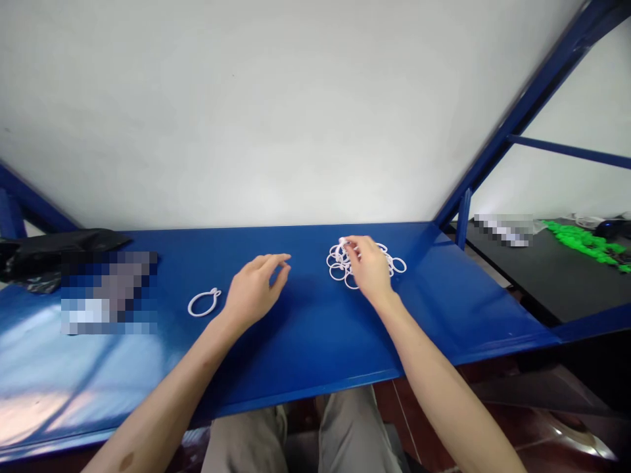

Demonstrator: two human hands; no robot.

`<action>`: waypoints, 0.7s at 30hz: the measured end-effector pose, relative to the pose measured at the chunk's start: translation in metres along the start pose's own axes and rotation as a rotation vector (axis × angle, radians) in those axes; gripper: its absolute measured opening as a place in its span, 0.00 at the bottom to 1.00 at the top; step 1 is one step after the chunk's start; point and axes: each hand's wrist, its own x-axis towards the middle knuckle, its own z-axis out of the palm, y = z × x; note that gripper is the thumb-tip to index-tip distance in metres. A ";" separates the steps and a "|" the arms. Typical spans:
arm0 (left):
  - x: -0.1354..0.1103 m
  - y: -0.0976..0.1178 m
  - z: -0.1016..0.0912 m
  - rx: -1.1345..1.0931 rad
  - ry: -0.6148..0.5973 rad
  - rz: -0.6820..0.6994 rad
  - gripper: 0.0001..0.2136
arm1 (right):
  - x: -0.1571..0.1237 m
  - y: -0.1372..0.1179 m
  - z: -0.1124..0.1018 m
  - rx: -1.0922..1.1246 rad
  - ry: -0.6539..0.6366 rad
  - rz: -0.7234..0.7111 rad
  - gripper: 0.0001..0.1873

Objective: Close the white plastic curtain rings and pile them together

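Note:
A heap of white plastic curtain rings [338, 278], each with a small eyelet, lies on the blue table [315, 355] right of centre. My right hand [369, 269] is over this heap, thumb and fingers pinched on one white ring [342, 242] that stands up at the heap's left side. The palm covers part of the pile. My left hand [254, 289] hovers over the middle of the table, holding nothing, with a gap between thumb and fingers. Just left of its wrist, a single curtain ring [201, 316] lies flat, its eyelet pointing up and right.
Black plastic bags [69, 253] lie at the table's left end, beside a blurred-out item [111, 292]. A white wall stands behind. Blue metal posts [463, 217] rise at the right. Beyond them, a dark table [522, 276] carries bright green pieces [586, 243].

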 end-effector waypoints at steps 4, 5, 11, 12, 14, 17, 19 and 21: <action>0.003 -0.024 -0.019 0.376 -0.058 -0.197 0.18 | 0.011 0.037 -0.022 -0.230 0.037 0.343 0.08; 0.003 -0.031 -0.023 0.437 -0.105 -0.248 0.19 | 0.012 0.042 -0.026 -0.265 0.015 0.399 0.08; -0.002 -0.057 -0.039 0.497 -0.382 -0.382 0.23 | 0.009 0.046 -0.031 -0.345 -0.159 0.512 0.12; -0.002 -0.057 -0.038 0.484 -0.396 -0.409 0.23 | 0.009 0.044 -0.031 -0.357 -0.180 0.524 0.12; -0.002 -0.056 -0.036 0.453 -0.415 -0.439 0.23 | 0.008 0.042 -0.032 -0.366 -0.215 0.532 0.12; -0.002 -0.058 -0.028 0.412 -0.402 -0.394 0.23 | 0.007 0.041 -0.034 -0.360 -0.246 0.513 0.12; -0.001 -0.060 -0.022 0.358 -0.365 -0.318 0.24 | 0.007 0.040 -0.034 -0.363 -0.238 0.501 0.13; 0.000 -0.060 -0.017 0.239 -0.326 -0.256 0.23 | 0.008 0.038 -0.034 -0.368 -0.211 0.485 0.13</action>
